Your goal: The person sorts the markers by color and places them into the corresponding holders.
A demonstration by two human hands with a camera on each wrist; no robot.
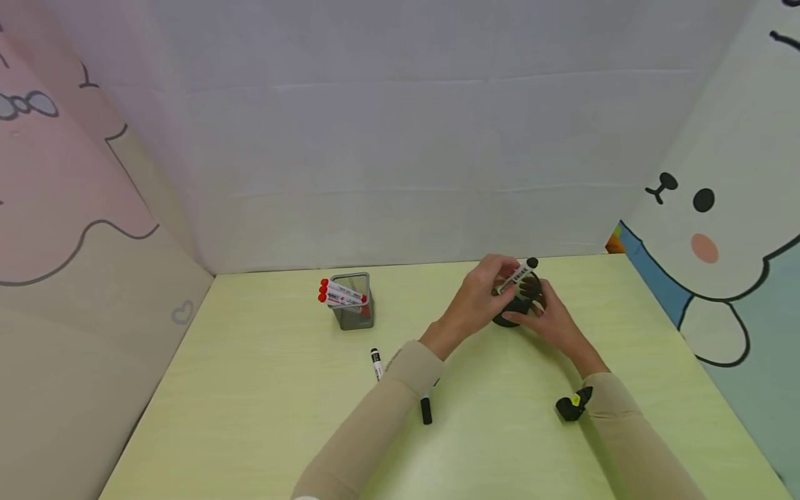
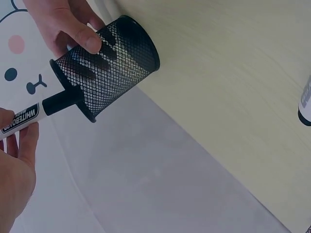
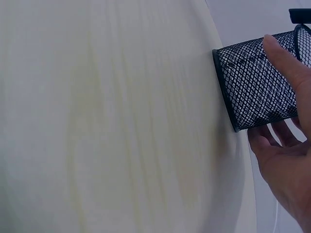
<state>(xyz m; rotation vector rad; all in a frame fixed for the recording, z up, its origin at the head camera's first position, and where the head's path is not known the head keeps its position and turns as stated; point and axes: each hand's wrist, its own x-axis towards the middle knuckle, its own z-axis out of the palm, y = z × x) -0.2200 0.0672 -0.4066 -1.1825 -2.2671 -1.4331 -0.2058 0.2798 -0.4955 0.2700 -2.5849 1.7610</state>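
My left hand (image 1: 476,297) pinches a white whiteboard marker (image 2: 24,119) with black ends. One black end of it is at the open rim of a round black mesh pen cup (image 2: 109,68); whether it is inside is hard to tell. Fingers and thumb of my right hand (image 1: 553,323) are curled round the cup's side. In the right wrist view, the right hand (image 3: 286,145) grips the cup (image 3: 257,80), its thumb along the mesh. The head view shows the cup (image 1: 516,307) near the table's back edge, partly hidden by both hands.
A grey square mesh holder (image 1: 357,318) with several red-ended markers (image 1: 340,293) stands left of the hands. A black-capped marker (image 1: 376,362) and another black marker end (image 1: 426,411) lie by the left forearm. Near the right sleeve sits a small black-and-yellow object (image 1: 570,405).
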